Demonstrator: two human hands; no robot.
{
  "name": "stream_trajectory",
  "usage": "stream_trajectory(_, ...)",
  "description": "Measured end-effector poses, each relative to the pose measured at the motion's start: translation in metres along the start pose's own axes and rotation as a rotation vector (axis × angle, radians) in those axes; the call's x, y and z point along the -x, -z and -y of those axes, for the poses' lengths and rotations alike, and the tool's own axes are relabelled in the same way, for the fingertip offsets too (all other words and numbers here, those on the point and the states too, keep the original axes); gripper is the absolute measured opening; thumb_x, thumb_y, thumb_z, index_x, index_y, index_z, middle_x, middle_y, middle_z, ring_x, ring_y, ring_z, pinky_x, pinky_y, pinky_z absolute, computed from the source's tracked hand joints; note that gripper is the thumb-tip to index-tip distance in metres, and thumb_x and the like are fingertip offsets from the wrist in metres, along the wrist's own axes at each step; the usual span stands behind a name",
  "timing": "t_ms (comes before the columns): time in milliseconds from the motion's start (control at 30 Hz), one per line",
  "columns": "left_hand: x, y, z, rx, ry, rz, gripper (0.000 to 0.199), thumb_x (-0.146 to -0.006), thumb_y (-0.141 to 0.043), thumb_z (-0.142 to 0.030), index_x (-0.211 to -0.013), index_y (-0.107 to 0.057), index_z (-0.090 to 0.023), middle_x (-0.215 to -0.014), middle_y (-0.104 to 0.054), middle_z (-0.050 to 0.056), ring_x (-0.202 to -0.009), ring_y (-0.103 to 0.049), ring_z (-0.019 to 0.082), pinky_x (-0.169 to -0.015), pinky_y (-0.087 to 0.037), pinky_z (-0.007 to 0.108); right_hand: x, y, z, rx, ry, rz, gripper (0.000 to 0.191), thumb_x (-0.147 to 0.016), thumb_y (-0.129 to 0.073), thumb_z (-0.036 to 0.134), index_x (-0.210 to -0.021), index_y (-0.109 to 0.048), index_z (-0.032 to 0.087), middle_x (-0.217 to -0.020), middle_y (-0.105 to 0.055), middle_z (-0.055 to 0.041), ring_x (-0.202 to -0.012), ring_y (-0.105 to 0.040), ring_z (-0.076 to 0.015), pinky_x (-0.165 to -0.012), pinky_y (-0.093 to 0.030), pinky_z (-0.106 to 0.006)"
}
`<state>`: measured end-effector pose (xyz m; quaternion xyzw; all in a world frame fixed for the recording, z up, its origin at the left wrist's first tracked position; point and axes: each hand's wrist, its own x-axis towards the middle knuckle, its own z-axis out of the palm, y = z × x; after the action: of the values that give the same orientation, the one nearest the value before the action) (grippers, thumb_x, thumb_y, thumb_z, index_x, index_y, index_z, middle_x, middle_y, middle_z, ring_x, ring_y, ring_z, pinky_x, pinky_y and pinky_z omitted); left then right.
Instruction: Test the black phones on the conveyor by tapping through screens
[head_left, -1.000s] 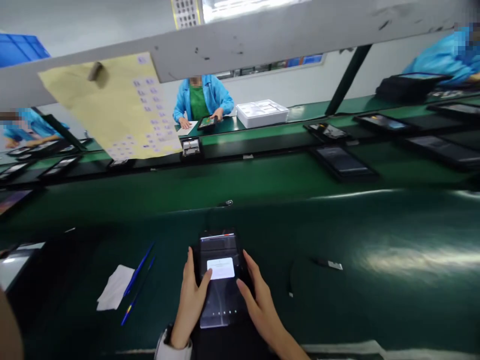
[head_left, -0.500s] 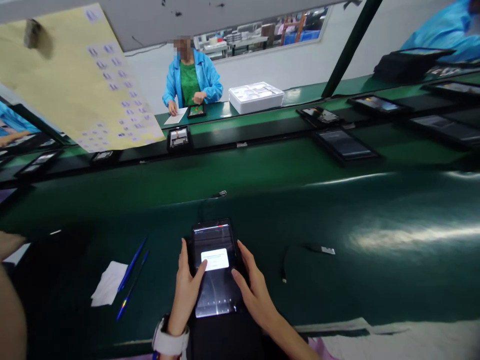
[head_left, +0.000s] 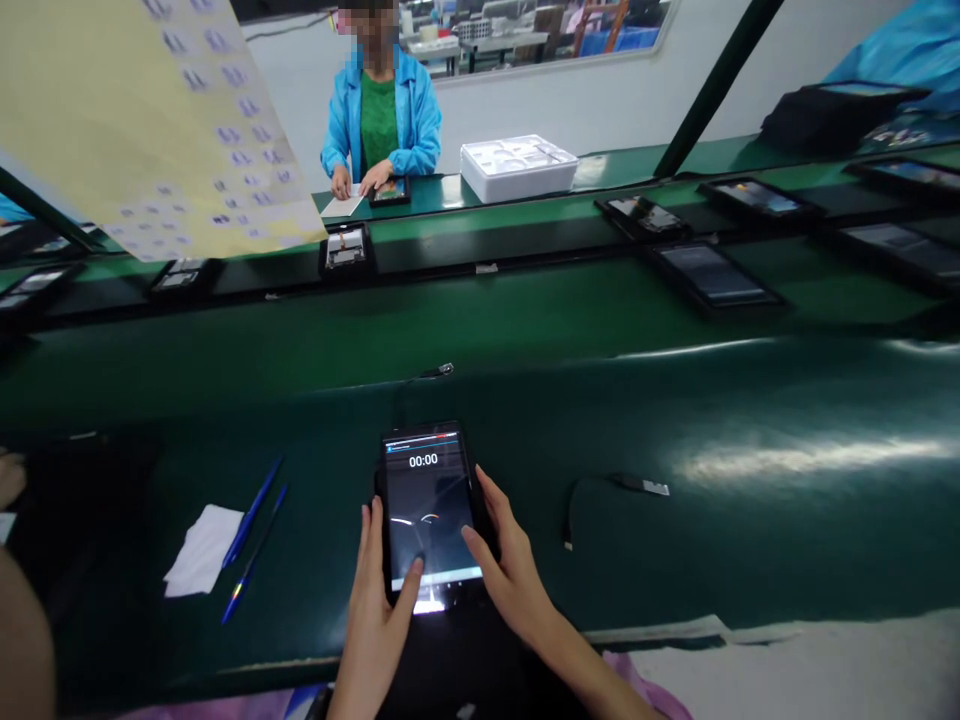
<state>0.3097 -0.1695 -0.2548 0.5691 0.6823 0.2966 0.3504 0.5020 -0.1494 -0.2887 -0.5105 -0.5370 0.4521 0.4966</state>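
A black tablet (head_left: pixel 433 495) is held upright from both sides, its dark screen lit with "00:00" near the top and a pale bar at the bottom. My left hand (head_left: pixel 380 590) grips its left edge, with the thumb on the lower part of the screen. Along the right edge my right hand (head_left: pixel 517 570) holds it, fingers behind the side and thumb over the screen's edge. Below the tablet lies a dark surface whose shape I cannot make out. A short black cable (head_left: pixel 571 500) with a metal plug lies to the right of my right hand.
To the left lie a crumpled white paper (head_left: pixel 202 550) and two blue pens (head_left: pixel 255 510). Another cable plug (head_left: pixel 444 370) lies beyond the tablet. Several tablets rest on the belt (head_left: pixel 442 265). A co-worker (head_left: pixel 380 120) sits opposite beside a white tray (head_left: pixel 517 182). A yellow sheet (head_left: pixel 150 130) hangs upper left.
The white pop-up box on the tablet's screen is gone and "00:00" shows. My left thumb has moved lower on the screen. The co-worker's hands have come together over the paper.
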Motion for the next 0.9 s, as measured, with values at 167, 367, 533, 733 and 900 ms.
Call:
stream_trajectory(167,0.001,-0.003,0.005,-0.042,-0.057,-0.024,0.075,-0.104,-0.051,-0.051,-0.168,-0.017,-0.034,-0.176,-0.019,0.003,-0.165,-0.010,0.024,-0.133,-0.016,0.059,0.001,0.001,0.001,0.024,0.004,0.000,0.061,-0.109,-0.052,0.037,-0.164,-0.026,0.043,-0.171,-0.037,-0.0027,-0.159,-0.034,-0.0255,-0.130,-0.031,-0.058)
stream_trajectory(367,0.004,-0.001,0.003,-0.077,-0.089,0.014,0.082,-0.102,-0.059,-0.047,-0.167,-0.008,-0.046,-0.177,-0.017,0.000,-0.165,-0.009,0.027,-0.129,-0.022,0.065,0.003,0.002,0.006,0.027,-0.006,0.008,0.063,-0.108,-0.054,0.035,-0.165,-0.025,0.040,-0.172,-0.034,-0.0053,-0.159,-0.032,-0.0268,-0.131,-0.029,-0.058)
stream_trajectory(533,0.006,0.002,-0.001,-0.090,-0.059,0.024,0.087,-0.100,-0.062,-0.046,-0.166,-0.006,-0.048,-0.177,-0.016,0.000,-0.164,-0.010,0.030,-0.127,-0.025,0.067,0.003,0.003,0.009,0.042,-0.032,0.003,0.063,-0.108,-0.055,0.035,-0.164,-0.027,0.040,-0.171,-0.037,-0.0049,-0.158,-0.035,-0.0272,-0.130,-0.032,-0.057)
stream_trajectory(733,0.008,0.002,-0.002,-0.026,-0.039,0.026,0.078,-0.104,-0.055,-0.044,-0.166,-0.008,-0.048,-0.177,-0.016,-0.001,-0.165,-0.009,0.028,-0.130,-0.018,0.065,0.004,0.005,0.012,0.049,-0.044,0.010,0.063,-0.108,-0.055,0.033,-0.164,-0.027,0.040,-0.171,-0.036,-0.0052,-0.159,-0.034,-0.0268,-0.130,-0.031,-0.056)
stream_trajectory(900,0.008,0.002,0.000,-0.021,-0.011,0.051,0.080,-0.103,-0.056,-0.044,-0.167,-0.007,-0.046,-0.178,-0.015,0.000,-0.165,-0.007,0.030,-0.130,-0.020,0.065,0.004,0.005,0.014,0.050,-0.060,0.014,0.062,-0.108,-0.054,0.033,-0.164,-0.028,0.037,-0.172,-0.034,-0.0064,-0.160,-0.032,-0.0277,-0.131,-0.029,-0.058)
